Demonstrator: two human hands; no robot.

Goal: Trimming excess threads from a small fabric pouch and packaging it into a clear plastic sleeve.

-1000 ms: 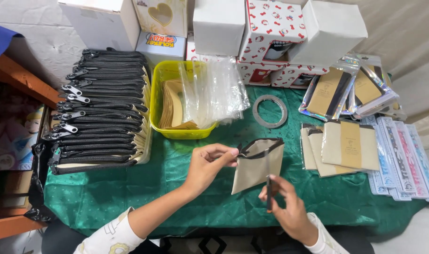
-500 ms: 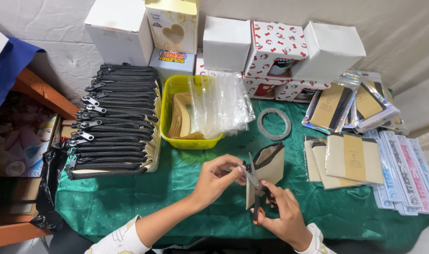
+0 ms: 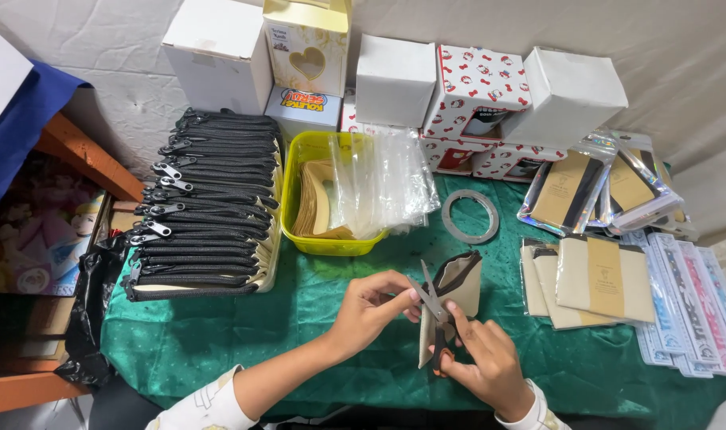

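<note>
head view: left hand (image 3: 371, 306) pinches the beige zipper pouch (image 3: 458, 291) at its edge, right hand (image 3: 482, 362) fingers closed around scissors (image 3: 433, 306) touching it, above green tablecloth (image 3: 220, 334)

Matt cloth pouch (image 3: 458, 295), metal scissors (image 3: 431, 301), glossy plastic bags (image 3: 383, 179)

Desk (image 3: 220, 334), wearing a green cloth, carrying: a stack of black-zippered pouches (image 3: 208, 211) lying at the left; a yellow tub (image 3: 331, 239) sitting beside it, holding tan cards and clear bags; a grey tape ring (image 3: 470, 216) lying flat right of the tub; beige pouches with tan bands (image 3: 594, 280) overlapping at the right; clear-wrapped packets (image 3: 594, 185) leaning behind them; white and patterned boxes (image 3: 395, 80) standing along the back edge
</note>
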